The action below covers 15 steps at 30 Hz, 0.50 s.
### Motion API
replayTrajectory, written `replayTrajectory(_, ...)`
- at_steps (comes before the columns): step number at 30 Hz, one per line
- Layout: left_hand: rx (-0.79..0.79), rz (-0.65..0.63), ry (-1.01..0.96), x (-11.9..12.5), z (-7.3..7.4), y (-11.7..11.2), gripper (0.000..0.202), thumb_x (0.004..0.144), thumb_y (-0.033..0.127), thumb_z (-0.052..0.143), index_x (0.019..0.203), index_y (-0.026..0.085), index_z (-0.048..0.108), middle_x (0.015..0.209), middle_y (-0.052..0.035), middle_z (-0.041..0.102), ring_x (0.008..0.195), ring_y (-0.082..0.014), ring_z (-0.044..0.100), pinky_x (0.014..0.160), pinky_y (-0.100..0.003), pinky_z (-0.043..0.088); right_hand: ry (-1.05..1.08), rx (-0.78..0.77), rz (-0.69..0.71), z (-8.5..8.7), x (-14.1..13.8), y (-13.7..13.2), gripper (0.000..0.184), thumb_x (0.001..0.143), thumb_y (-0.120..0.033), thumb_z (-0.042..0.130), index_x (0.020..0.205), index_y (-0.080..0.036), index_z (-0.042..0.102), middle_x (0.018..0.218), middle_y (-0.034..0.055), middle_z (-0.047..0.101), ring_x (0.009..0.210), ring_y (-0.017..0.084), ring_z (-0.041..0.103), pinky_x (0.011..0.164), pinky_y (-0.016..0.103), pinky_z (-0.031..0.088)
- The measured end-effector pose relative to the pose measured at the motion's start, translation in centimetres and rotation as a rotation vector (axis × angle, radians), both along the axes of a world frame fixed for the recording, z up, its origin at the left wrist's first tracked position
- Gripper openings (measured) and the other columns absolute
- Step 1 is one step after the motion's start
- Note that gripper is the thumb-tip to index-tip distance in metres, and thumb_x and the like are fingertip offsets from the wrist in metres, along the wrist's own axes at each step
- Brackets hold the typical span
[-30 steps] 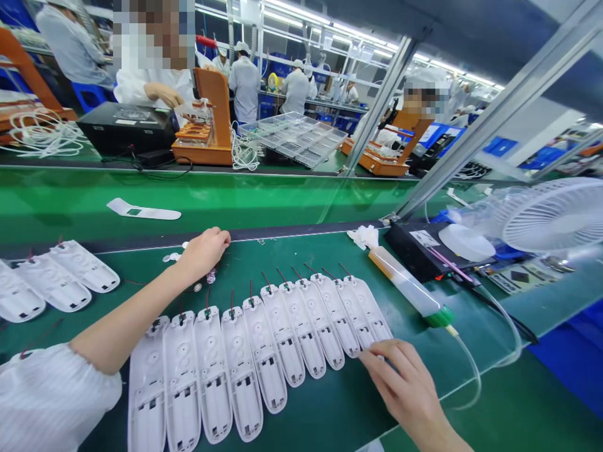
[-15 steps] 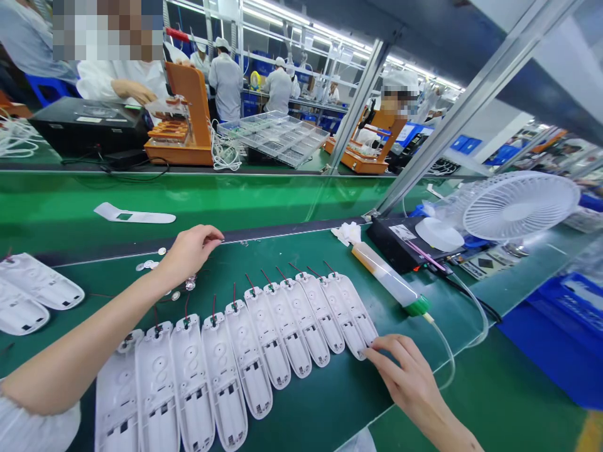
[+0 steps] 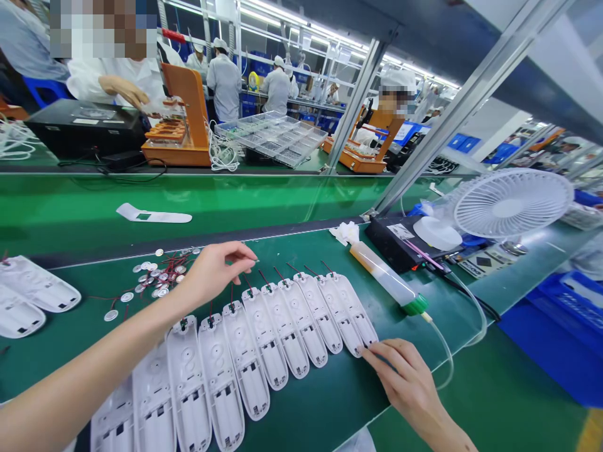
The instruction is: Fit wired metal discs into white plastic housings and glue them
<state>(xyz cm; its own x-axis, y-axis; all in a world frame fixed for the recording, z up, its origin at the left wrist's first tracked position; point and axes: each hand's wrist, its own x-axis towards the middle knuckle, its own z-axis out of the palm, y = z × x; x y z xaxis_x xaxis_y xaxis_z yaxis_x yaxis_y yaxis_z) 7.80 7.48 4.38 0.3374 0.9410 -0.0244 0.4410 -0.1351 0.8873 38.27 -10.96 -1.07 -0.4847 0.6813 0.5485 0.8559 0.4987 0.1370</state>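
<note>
A row of white plastic housings (image 3: pixel 254 370) lies side by side on the green mat, with short red wires rising from their upper ends. My left hand (image 3: pixel 219 270) is above the upper ends of the row, thumb and fingers pinched together. Something tiny and pale seems to show at its fingertips, too small to name. At the right end of the row, my right hand (image 3: pixel 407 376) has its thumb and fingers closed on the lower end of the last housing (image 3: pixel 355 307). Small round silver discs with red wires (image 3: pixel 162 276) lie in a loose pile behind my left forearm.
A green-capped syringe tube (image 3: pixel 389 279) rests against a black box (image 3: pixel 400 242) at the right, near a white fan (image 3: pixel 513 204). More housings (image 3: pixel 40 285) lie far left. Beyond the bench edge, a white strip (image 3: pixel 155 215) lies on the green belt. Co-workers sit opposite.
My left hand has moved right, across the upper ends of the housings, uncovering the disc pile. My right hand stays at the row's end. The white strip has shifted right along the belt.
</note>
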Motion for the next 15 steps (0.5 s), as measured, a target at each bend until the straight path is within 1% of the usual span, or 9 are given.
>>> replayTrajectory(2, -0.106, -0.055, -0.052, 0.9, 0.1, -1.2, 0.020, 0.064, 0.035, 0.061, 0.071, 0.017, 0.061, 0.062, 0.0003, 0.062, 0.043, -0.0091, 0.051, 0.046, -0.023, 0.045, 0.020, 0.000, -0.027, 0.1, -0.2, -0.2, 0.029, 0.088, -0.004, 0.038, 0.098, -0.018, 0.062, 0.082, 0.0053, 0.063, 0.073, 0.016, 0.056, 0.066, 0.031, 0.047)
replayTrajectory(4, -0.239, -0.137, -0.104, 1.8, 0.1, -2.5, 0.017, 0.063, 0.032, 0.062, 0.069, 0.016, 0.061, 0.059, 0.0016, 0.061, 0.042, -0.0078, 0.050, 0.044, -0.021, 0.044, 0.089, 0.010, -0.058, 0.6, -1.1, -0.1, 0.028, 0.087, -0.005, 0.042, 0.103, -0.018, 0.060, 0.084, 0.0067, 0.061, 0.073, 0.017, 0.055, 0.064, 0.031, 0.047)
replayTrajectory(6, -0.381, -0.228, -0.159, 2.8, 0.1, -3.6, 0.017, 0.061, 0.030, 0.065, 0.067, 0.016, 0.059, 0.056, 0.0023, 0.060, 0.042, -0.0076, 0.050, 0.042, -0.020, 0.044, 0.189, 0.025, -0.066, 1.5, -2.9, 0.5, 0.027, 0.084, -0.005, 0.049, 0.106, -0.017, 0.059, 0.086, 0.0078, 0.060, 0.075, 0.017, 0.054, 0.065, 0.032, 0.047)
replayTrajectory(8, -0.493, -0.294, -0.211, 3.5, 0.0, -4.5, 0.020, 0.059, 0.031, 0.069, 0.065, 0.015, 0.057, 0.053, 0.0021, 0.059, 0.043, -0.0083, 0.051, 0.040, -0.019, 0.043, 0.297, 0.016, -0.029, 2.6, -5.3, 1.5, 0.024, 0.082, -0.003, 0.052, 0.101, -0.016, 0.060, 0.087, 0.0081, 0.060, 0.078, 0.018, 0.054, 0.067, 0.032, 0.047)
replayTrajectory(11, -0.575, -0.338, -0.283, 3.9, -0.1, -5.3, 0.028, 0.056, 0.034, 0.073, 0.064, 0.014, 0.056, 0.053, 0.0013, 0.059, 0.043, -0.0085, 0.050, 0.037, -0.019, 0.042, 0.435, -0.020, 0.078, 3.8, -8.8, 3.2, 0.021, 0.081, 0.000, 0.049, 0.093, -0.014, 0.060, 0.087, 0.0086, 0.061, 0.080, 0.018, 0.053, 0.069, 0.032, 0.047)
replayTrajectory(13, -0.599, -0.350, -0.326, 3.6, -0.2, -5.5, 0.034, 0.055, 0.039, 0.076, 0.064, 0.013, 0.056, 0.053, 0.0010, 0.059, 0.043, -0.0084, 0.050, 0.036, -0.019, 0.042, 0.443, -0.021, 0.121, 4.1, -10.3, 4.1, 0.022, 0.082, 0.000, 0.045, 0.091, -0.015, 0.060, 0.086, 0.0086, 0.062, 0.080, 0.018, 0.054, 0.070, 0.032, 0.047)
replayTrajectory(15, -0.623, -0.349, -0.348, 3.0, -0.2, -5.6, 0.041, 0.052, 0.045, 0.077, 0.063, 0.013, 0.055, 0.053, 0.0009, 0.058, 0.045, -0.0091, 0.051, 0.037, -0.020, 0.043, 0.401, -0.017, 0.139, 4.0, -11.1, 4.6, 0.024, 0.083, 0.000, 0.042, 0.088, -0.015, 0.060, 0.084, 0.0080, 0.062, 0.078, 0.017, 0.055, 0.069, 0.031, 0.047)
